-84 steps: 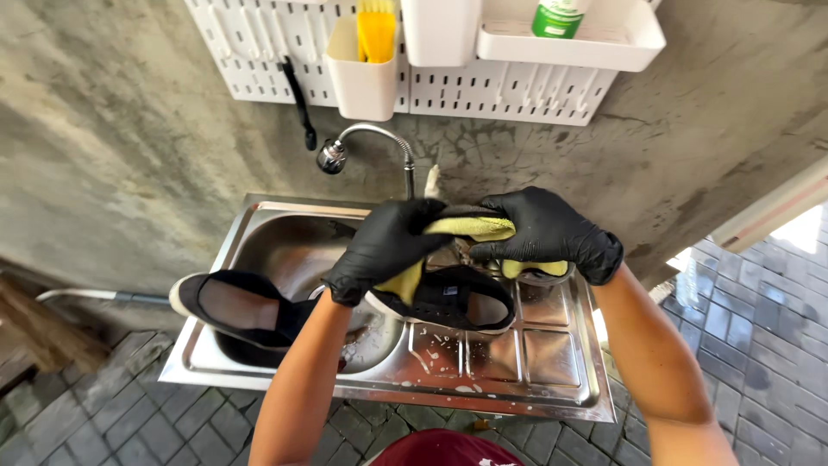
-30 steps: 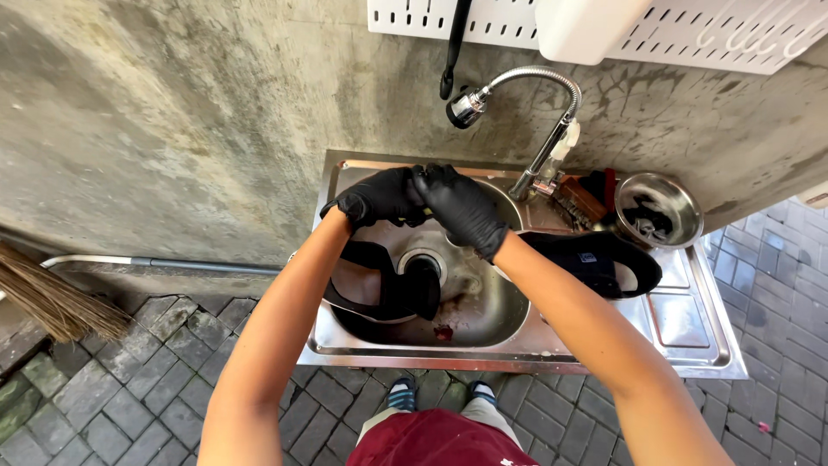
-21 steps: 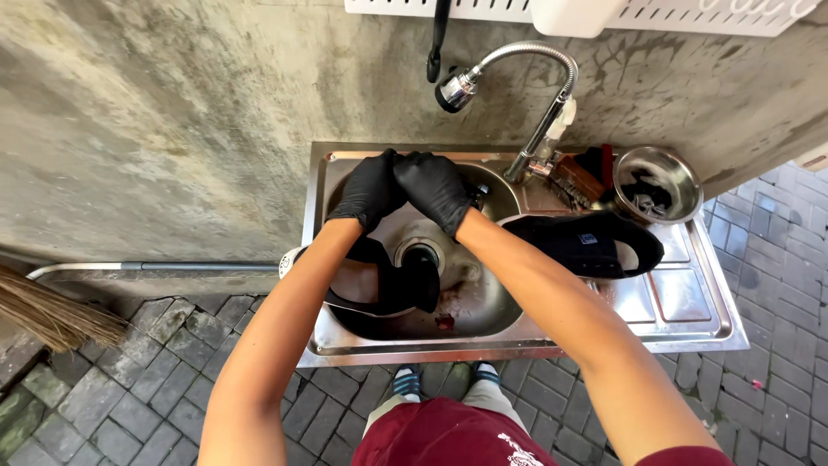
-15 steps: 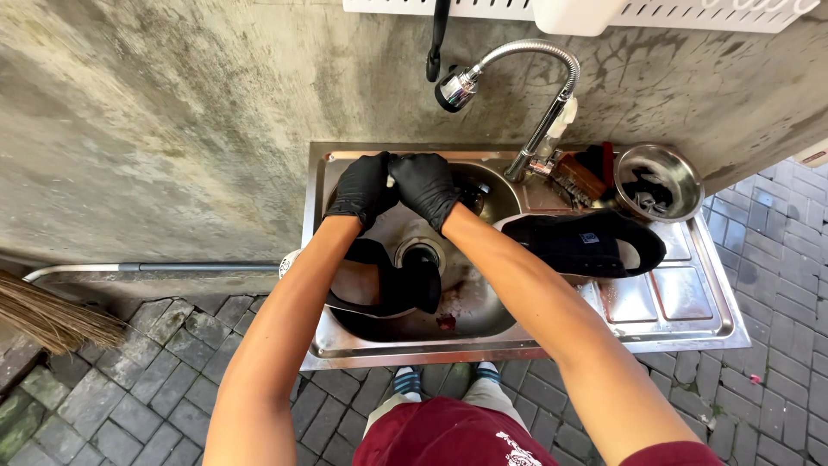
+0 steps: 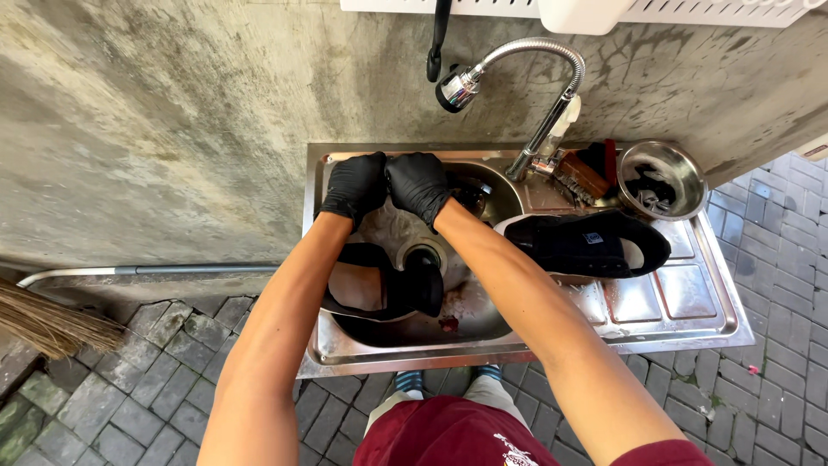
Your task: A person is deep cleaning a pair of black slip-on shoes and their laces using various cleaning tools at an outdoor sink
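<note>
Both my hands wear black gloves and are clenched side by side over the far left part of the steel sink (image 5: 517, 355). My left hand (image 5: 354, 185) and my right hand (image 5: 418, 183) touch each other at the knuckles, and nothing shows between the fingers. Below them a black shoe (image 5: 388, 289) lies in the basin next to the drain, opening up. A second black shoe (image 5: 586, 246) rests on its side on the drainboard, to the right of my right forearm.
A flexible faucet (image 5: 526, 60) arches over the basin's back. A metal bowl (image 5: 662, 179) and a scrub brush (image 5: 578, 174) sit at the sink's back right. A broom (image 5: 43, 324) and a metal pipe (image 5: 147, 272) lie at left. A white rack (image 5: 690, 10) hangs above.
The yellow piece held 2.8 s ago is no longer in my hands. Over the last second both fists shifted slightly toward the basin's back left, staying pressed together.
</note>
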